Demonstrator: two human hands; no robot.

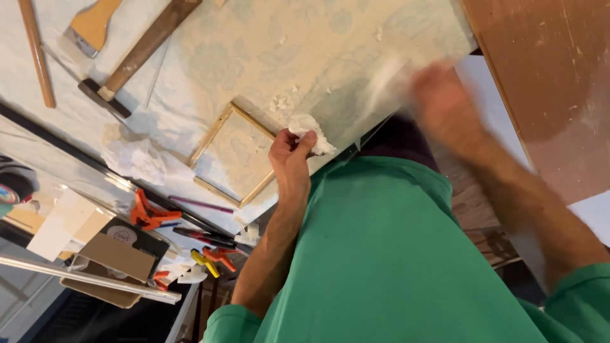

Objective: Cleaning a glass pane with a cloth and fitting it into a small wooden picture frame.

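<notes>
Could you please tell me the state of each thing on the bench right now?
Left hand: closed on a crumpled white tissue, at the frame's corner.
Right hand: blurred in motion over the bench edge, grip unclear.
Small wooden frame: lying flat on the patterned cloth, empty inside.
Hammer: lying flat, untouched.
Brush: lying flat.
Orange clamps: lying loose, unused.

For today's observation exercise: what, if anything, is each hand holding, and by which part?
The left hand pinches a crumpled white paper wad by its lower end, beside the small wooden frame. The right hand is motion-blurred; whether it holds anything cannot be told.
</notes>
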